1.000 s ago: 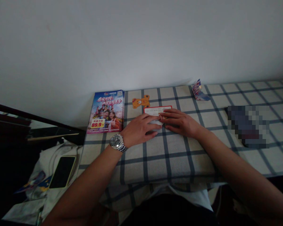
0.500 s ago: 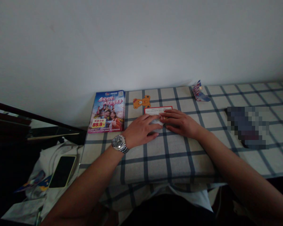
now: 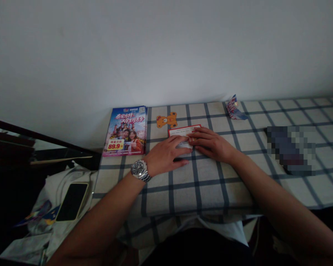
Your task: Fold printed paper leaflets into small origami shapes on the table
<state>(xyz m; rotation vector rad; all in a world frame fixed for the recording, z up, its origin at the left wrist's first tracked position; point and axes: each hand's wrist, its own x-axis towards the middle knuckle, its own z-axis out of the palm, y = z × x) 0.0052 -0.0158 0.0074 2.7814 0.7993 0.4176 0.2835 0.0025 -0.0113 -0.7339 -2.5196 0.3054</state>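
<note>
A white paper with a red border (image 3: 180,130) lies on the checked tablecloth (image 3: 211,184) near the wall. My left hand (image 3: 166,155), with a metal watch on the wrist, lies flat on the paper's near left part, fingers stretched out. My right hand (image 3: 211,145) lies flat on its near right part, fingers extended toward the left. The fingertips of both hands meet over the paper. Most of the paper is hidden under them.
A colourful brochure (image 3: 126,130) lies left of the paper, an orange bear cut-out (image 3: 166,120) behind it, a small folded paper piece (image 3: 235,108) at the back right. A dark object (image 3: 291,149) sits to the right. A phone (image 3: 72,201) rests on cloth off the table's left edge.
Both hands stay pressed on the paper; my left fingers have slid slightly, and the view has shifted a little.
</note>
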